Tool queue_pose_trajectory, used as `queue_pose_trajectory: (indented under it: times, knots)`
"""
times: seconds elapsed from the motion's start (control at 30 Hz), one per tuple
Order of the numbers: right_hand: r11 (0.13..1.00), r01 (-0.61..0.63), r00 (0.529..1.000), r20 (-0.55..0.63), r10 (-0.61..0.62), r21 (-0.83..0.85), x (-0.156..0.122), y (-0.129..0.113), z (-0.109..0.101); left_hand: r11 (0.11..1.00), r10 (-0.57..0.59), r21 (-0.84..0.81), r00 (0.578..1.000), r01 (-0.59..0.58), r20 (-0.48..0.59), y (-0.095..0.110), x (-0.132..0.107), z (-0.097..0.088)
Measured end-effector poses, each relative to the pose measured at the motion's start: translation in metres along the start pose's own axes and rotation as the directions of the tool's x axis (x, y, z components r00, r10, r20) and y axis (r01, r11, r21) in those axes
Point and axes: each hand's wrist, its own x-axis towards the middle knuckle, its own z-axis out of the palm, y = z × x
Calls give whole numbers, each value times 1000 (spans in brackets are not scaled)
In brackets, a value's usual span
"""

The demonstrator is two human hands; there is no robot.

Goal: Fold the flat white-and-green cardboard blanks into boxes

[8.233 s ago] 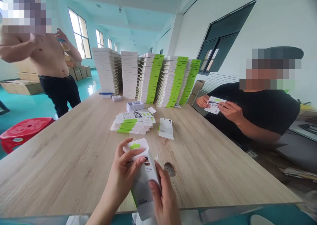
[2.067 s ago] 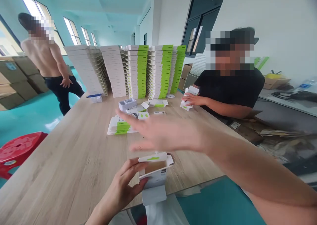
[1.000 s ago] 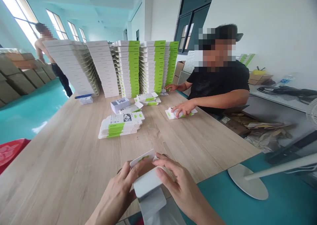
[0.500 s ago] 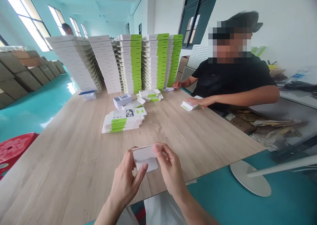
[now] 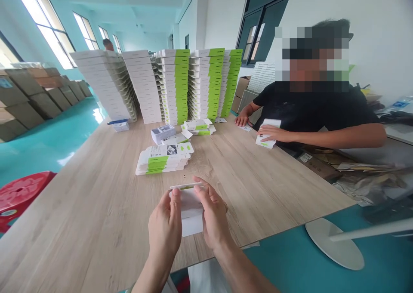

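Near the table's front edge, a small white carton (image 5: 192, 215) is held between my two hands. My left hand (image 5: 166, 222) grips its left side, with the thumb pressed on the upper part. On the right side, my right hand (image 5: 213, 213) has its thumb near the top flap and its fingers behind. A narrow gap shows under the flap; what is inside cannot be made out. Beyond my hands lies a pile of flattened white and green cartons (image 5: 164, 158). Behind that pile sits a box with a compartmented insert (image 5: 163, 133).
Tall stacks of white and green boxes (image 5: 206, 86) stand along the table's far side. At the right, a co-worker (image 5: 309, 108) rests a hand on another carton (image 5: 267, 142). A red stool (image 5: 26, 194) is at the left, and a white round base (image 5: 335, 245) stands on the floor.
My left thumb has moved up onto the carton's upper part, and the carton now shows more of its front face. The co-worker's carton has moved right and is tilted up.
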Motion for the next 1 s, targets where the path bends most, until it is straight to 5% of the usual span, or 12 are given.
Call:
queue_pose_trajectory:
  times: [0.23, 0.37, 0.53, 0.63, 0.77, 0.83, 1.0]
  knots:
    - [994, -44, 999, -16, 46, 101, 2, -1, 0, 998, 6, -66, 999, -2, 49, -3, 2, -2]
    - [989, -12, 992, -124, 31, 149, 0, -4, 6, 1000, -2, -4, 998, 2, 67, -10, 7, 0]
    - [976, -6, 975, -213, 54, 218, 0, -13, 15, 996, 92, 30, 991, -89, -100, -19, 3, 8]
    - [980, 8, 972, -232, 40, 200, 2, -14, 17, 972, 228, 2, 951, -233, -209, -30, 1, 14]
    - [984, 12, 969, -246, 33, 179, 6, -12, 18, 841, 522, 14, 805, -541, -282, -48, 8, 15]
    - [986, 5, 970, -240, 35, 165, 8, -13, 18, 791, 603, 64, 758, -608, -248, -53, 13, 12]
    - [993, 14, 972, -235, 15, 119, 16, -17, 18, 734, 665, 244, 744, -634, -68, -51, 22, 4]
